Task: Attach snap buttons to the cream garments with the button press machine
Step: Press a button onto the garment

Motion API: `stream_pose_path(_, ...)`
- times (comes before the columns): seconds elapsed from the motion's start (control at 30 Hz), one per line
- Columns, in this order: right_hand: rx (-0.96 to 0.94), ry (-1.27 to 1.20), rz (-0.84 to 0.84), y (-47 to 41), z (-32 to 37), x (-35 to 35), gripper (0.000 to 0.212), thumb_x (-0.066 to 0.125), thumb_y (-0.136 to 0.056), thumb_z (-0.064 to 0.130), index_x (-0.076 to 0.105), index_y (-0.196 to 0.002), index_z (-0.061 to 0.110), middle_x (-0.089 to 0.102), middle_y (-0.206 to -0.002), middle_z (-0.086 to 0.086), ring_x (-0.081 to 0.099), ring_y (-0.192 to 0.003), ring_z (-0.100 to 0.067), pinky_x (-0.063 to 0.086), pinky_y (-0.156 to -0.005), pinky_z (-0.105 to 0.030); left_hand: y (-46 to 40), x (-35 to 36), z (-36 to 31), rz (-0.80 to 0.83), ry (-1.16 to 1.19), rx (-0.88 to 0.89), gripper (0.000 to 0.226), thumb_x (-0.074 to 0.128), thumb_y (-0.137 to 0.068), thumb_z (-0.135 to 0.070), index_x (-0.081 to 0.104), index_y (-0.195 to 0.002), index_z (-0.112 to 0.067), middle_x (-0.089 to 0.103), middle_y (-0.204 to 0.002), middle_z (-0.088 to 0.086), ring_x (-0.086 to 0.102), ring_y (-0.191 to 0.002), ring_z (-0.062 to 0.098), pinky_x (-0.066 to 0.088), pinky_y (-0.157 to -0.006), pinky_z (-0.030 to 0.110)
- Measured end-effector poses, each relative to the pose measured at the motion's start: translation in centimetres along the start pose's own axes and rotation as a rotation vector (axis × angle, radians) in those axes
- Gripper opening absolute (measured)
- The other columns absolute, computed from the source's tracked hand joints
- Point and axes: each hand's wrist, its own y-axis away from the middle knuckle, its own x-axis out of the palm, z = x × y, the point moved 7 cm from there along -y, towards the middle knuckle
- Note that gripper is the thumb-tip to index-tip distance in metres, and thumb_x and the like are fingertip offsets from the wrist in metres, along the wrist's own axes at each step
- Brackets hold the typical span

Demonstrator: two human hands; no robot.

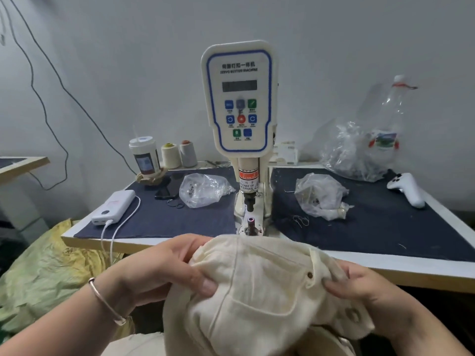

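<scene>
Down at the table's (180,241) near edge, the left hand (164,268) curls over the cream garment (257,299), thumb on top pinching its soft, wrinkled cloth; one thin metal bangle (106,301) rings that wrist. The garment bunches between both hands, just before the button press machine (239,104), and shows one patch pocket and one small brown snap (310,274). On the dark felt-like mat sit one white power bank (114,208) with its cable near the left edge, one lidded cup (144,155) and two thread cones (178,153) toward the back left corner, and two small crinkled clear bags (203,190). A bigger clear bag (359,150) slumps at the back right, beside one white controller (406,188). The right hand (365,289) grips the garment's right fold, fingers curled into it.
</scene>
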Motion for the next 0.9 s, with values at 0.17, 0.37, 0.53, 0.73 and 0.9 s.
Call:
stream_pose_path(0.17,-0.038,0.013,-0.098,-1.8,1.9,-1.2,0.03,0.07,-0.079,0.003,0.068,-0.107,-0.007,0.069,-0.095,-0.028,0.071,-0.078,-0.032,0.057,-0.059,-0.033,-1.0,-2.9,3.2,-0.084,0.072,-0.106,0.054,0.083,-0.068,-0.005,0.063,-0.116,0.008,0.067,-0.106,0.022,0.067,-0.091,0.03,0.056,-0.082,0.036)
stream_pose_path(0.37,0.117,0.263,-0.135,-5.5,3.5,-2.5,0.058,0.089,-0.062,0.037,0.072,-0.106,0.003,0.07,-0.107,-0.023,0.07,-0.091,-0.03,0.057,-0.07,-0.032,-4.4,-6.7,4.0,-0.33,0.154,-0.07,0.052,0.082,-0.074,-0.019,0.066,-0.116,0.006,0.068,-0.112,0.024,0.067,-0.096,0.031,0.057,-0.082,0.036)
stream_pose_path(0.53,0.301,0.334,-0.207,-8.0,3.5,-5.0,0.033,0.085,-0.067,0.013,0.076,-0.097,0.001,0.071,-0.104,-0.025,0.072,-0.088,-0.034,0.059,-0.071,-0.038,-7.5,-8.6,4.6,-0.469,0.128,-0.112,0.046,0.079,-0.074,-0.022,0.066,-0.11,0.005,0.067,-0.103,0.022,0.065,-0.09,0.029,0.053,-0.079,0.035)
stream_pose_path(0.73,0.308,0.058,-0.38,-10.8,3.2,-7.4,0.018,0.073,-0.07,0.012,0.077,-0.08,-0.002,0.073,-0.09,-0.021,0.073,-0.077,-0.032,0.06,-0.065,-0.043,-9.9,-10.7,5.1,-0.561,0.17,-0.228,0.036,0.071,-0.089,-0.017,0.069,-0.116,0.007,0.068,-0.117,0.031,0.066,-0.094,0.034,0.055,-0.08,0.04)
stream_pose_path(0.9,0.222,-0.051,-0.407,-12.2,2.7,-8.2,0.02,0.07,-0.074,0.014,0.078,-0.087,0.002,0.073,-0.093,-0.021,0.073,-0.08,-0.032,0.06,-0.067,-0.046,-11.0,-11.9,4.3,-0.481,0.137,-0.145,0.044,0.076,-0.078,-0.031,0.068,-0.106,0.002,0.072,-0.096,0.022,0.07,-0.081,0.027,0.057,-0.068,0.03)
